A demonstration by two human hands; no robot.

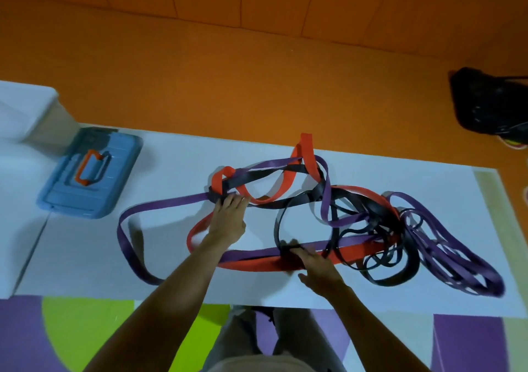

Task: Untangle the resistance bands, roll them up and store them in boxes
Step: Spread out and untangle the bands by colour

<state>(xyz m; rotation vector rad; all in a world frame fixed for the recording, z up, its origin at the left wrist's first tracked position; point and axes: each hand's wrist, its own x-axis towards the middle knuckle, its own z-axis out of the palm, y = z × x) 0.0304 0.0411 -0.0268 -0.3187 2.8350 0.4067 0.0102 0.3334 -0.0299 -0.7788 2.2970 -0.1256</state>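
Nearest me are my trousers [243, 340] and a mat [71, 328] of purple and green patches; beyond its edge lies the white sheet [85, 257] that bears all the bands; my right hand [317, 268] rests on the near side of them, thumb spread out toward me, fingers laid where a black band [277, 226] crosses the purple band [125, 246] and the red band [357, 250], which run side by side here; that spot is blurred, so I cannot tell whether those fingers grip or only press; my left hand [228, 223] reaches farther out, fingers stretched and relaxed, holding nothing, their tips touching the knot [217, 193] where red, black and purple cross; from that knot the purple band swings left in a wide loop back toward me, and a red loop passes under my left wrist; to the right the bands thicken into a tangle [380, 228], thin black and purple loops piled over the wide ones and spilling toward the sheet's right edge; beyond the knot a red loop stands up off the sheet; far left lies a blue lid [114, 171] flat on the sheet, orange handle [85, 171] up, well apart from the bands; behind it stands a white box [34, 108], its contents not visible; far right a black bag [485, 103] sits on the orange floor [257, 85].
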